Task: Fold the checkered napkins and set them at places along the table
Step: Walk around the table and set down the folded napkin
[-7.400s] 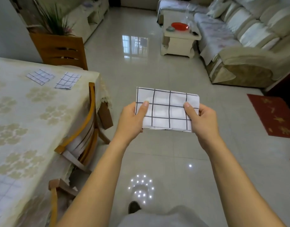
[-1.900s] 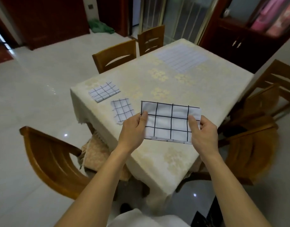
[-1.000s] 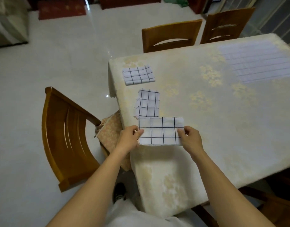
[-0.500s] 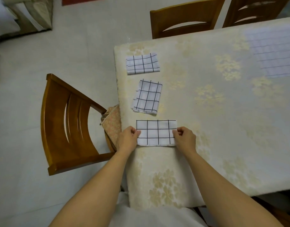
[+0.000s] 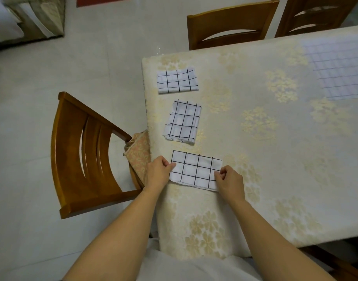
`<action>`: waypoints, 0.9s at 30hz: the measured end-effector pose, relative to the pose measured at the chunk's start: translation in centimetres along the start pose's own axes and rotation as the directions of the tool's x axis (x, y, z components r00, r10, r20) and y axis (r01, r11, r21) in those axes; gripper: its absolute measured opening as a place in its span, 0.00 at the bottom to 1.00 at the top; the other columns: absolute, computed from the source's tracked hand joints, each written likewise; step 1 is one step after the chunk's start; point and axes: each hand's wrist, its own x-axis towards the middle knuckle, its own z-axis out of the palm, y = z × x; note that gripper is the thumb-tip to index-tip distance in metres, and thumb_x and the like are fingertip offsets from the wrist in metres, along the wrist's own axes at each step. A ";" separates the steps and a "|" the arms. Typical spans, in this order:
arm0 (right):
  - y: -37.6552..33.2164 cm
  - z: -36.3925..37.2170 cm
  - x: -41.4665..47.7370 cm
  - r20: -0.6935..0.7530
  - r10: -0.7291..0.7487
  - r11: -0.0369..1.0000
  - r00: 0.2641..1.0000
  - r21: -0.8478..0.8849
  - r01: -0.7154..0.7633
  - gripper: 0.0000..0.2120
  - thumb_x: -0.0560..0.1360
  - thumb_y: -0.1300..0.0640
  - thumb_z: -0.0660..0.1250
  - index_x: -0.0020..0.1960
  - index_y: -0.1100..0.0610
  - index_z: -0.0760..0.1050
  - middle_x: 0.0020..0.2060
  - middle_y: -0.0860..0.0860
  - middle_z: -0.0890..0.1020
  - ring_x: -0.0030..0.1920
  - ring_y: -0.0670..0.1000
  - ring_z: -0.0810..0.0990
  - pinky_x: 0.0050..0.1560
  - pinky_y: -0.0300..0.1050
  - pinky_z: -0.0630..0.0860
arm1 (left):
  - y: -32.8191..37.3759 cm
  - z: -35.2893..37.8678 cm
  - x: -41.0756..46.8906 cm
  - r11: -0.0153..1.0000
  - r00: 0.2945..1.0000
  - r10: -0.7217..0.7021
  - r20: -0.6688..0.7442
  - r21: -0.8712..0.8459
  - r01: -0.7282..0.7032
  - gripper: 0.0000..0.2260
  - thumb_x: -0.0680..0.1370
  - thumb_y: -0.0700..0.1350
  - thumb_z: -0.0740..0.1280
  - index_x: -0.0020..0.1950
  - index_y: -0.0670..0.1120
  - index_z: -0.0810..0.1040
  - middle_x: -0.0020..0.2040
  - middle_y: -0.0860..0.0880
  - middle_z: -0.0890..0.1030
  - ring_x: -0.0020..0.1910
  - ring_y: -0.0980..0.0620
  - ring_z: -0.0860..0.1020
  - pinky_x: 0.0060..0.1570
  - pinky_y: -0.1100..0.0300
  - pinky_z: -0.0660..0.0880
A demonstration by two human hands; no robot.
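A folded white napkin with a black grid [image 5: 196,169] lies flat on the table near its left edge. My left hand [image 5: 158,173] pinches its left end and my right hand [image 5: 230,181] pinches its lower right corner. Two more folded checkered napkins lie in a row beyond it: the middle one [image 5: 183,122] and the far one [image 5: 177,80]. An unfolded checkered napkin [image 5: 340,67] is spread out at the table's far right.
The table [image 5: 275,163] wears a cream cloth with gold flowers. A wooden chair [image 5: 81,157] with a patterned cushion stands at the left edge. Two more wooden chairs [image 5: 232,23] stand at the far side. A sofa corner [image 5: 32,15] shows top left.
I carried the folded napkin across the room to the table and lowered it onto the cloth in line with the two others. Both hands still hold its ends.
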 end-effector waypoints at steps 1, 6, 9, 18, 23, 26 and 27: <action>0.0 -0.1 0.0 0.000 0.002 1.000 1.000 -0.022 -0.002 0.08 0.80 0.52 0.67 0.47 0.56 0.74 0.35 0.51 0.78 0.35 0.51 0.77 0.36 0.45 0.73 | -0.1 0.0 0.0 1.000 1.000 -0.007 -0.013 -0.003 0.007 0.14 0.78 0.53 0.73 0.45 0.43 0.76 0.39 0.49 0.78 0.38 0.52 0.74 0.34 0.59 0.69; 0.2 -0.6 -1.0 -0.115 -0.032 0.993 0.993 -0.120 0.018 0.13 0.79 0.49 0.69 0.57 0.55 0.72 0.49 0.48 0.76 0.46 0.50 0.75 0.42 0.46 0.72 | 0.1 -0.8 -0.9 0.998 0.993 0.050 -0.103 0.029 -0.047 0.15 0.77 0.54 0.73 0.49 0.44 0.74 0.46 0.51 0.75 0.42 0.54 0.72 0.37 0.61 0.68; -1.2 0.5 -1.7 -0.234 -0.294 0.950 0.927 -0.182 0.255 0.12 0.79 0.54 0.68 0.61 0.58 0.76 0.53 0.54 0.78 0.50 0.55 0.76 0.49 0.48 0.73 | 0.9 -0.1 -2.2 0.905 0.897 0.395 -0.197 0.249 -0.343 0.14 0.80 0.51 0.69 0.62 0.46 0.75 0.59 0.49 0.74 0.55 0.53 0.72 0.54 0.61 0.69; 0.0 5.0 -0.4 0.069 -0.400 0.830 0.914 -0.395 0.393 0.26 0.84 0.56 0.52 0.82 0.55 0.55 0.81 0.52 0.56 0.81 0.57 0.51 0.80 0.56 0.48 | 1.2 4.4 -1.6 0.777 0.880 0.367 0.303 0.420 -0.469 0.27 0.88 0.48 0.52 0.83 0.45 0.45 0.83 0.48 0.42 0.82 0.46 0.40 0.81 0.52 0.43; 2.4 3.4 -0.6 0.102 -0.347 0.790 0.932 -0.503 0.349 0.29 0.84 0.42 0.41 0.83 0.49 0.44 0.82 0.46 0.45 0.81 0.52 0.40 0.80 0.54 0.41 | 0.3 3.2 -1.0 0.714 0.901 0.295 0.319 0.553 -0.430 0.33 0.86 0.58 0.50 0.82 0.47 0.36 0.82 0.50 0.35 0.81 0.48 0.37 0.79 0.51 0.39; 1.9 1.8 -0.9 0.116 -0.285 0.820 0.952 -0.484 0.304 0.31 0.83 0.39 0.42 0.83 0.50 0.47 0.82 0.47 0.46 0.81 0.52 0.39 0.79 0.54 0.35 | 0.5 1.4 -1.7 0.679 0.914 0.240 0.327 0.616 -0.399 0.34 0.86 0.57 0.53 0.83 0.46 0.38 0.83 0.48 0.37 0.82 0.44 0.38 0.80 0.48 0.40; 1.3 1.3 -1.0 0.095 -0.263 0.843 0.960 -0.462 0.277 0.30 0.84 0.39 0.44 0.82 0.51 0.52 0.82 0.48 0.50 0.82 0.53 0.42 0.79 0.54 0.34 | 0.8 0.5 -2.1 0.648 0.914 0.244 0.324 0.647 -0.402 0.33 0.86 0.55 0.54 0.83 0.45 0.41 0.83 0.47 0.40 0.82 0.43 0.40 0.80 0.47 0.41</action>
